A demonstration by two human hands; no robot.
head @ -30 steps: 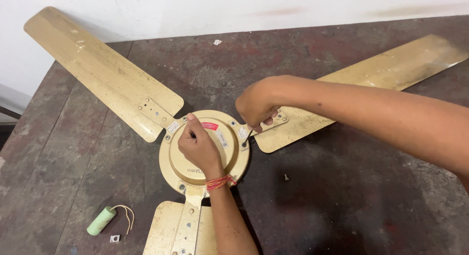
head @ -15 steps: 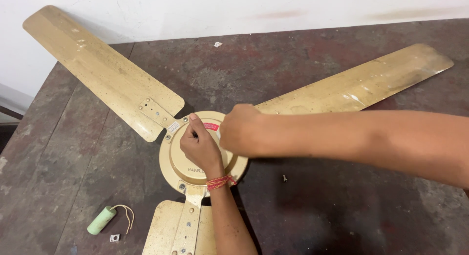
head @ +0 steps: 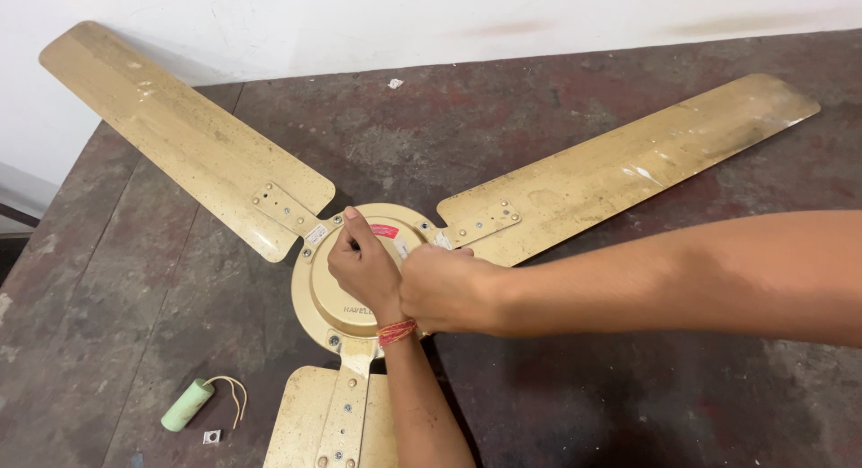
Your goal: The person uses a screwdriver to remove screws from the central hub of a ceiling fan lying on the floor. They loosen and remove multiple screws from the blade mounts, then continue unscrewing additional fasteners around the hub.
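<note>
Two hands meet on the ceiling fan, which lies flat on the dark table with its round gold motor housing right under your fingers. Your left hand is curled shut on top of the housing, thumb tip toward the blade bracket just beyond it; what the fingers pinch, if anything, you cannot tell. Your right hand is closed too, pressed against the left hand's knuckles, its fingertips hidden.

Judge the fan heavy at the middle and stiff, with thin metal blades that would likely flex and slip if you lifted by their tips. Take hold at the housing rim or the brackets beside your fingers.

Compared with half a second ago, your right hand has slid lower and closer to the left wrist, and the right-side blade has swung further away.
</note>
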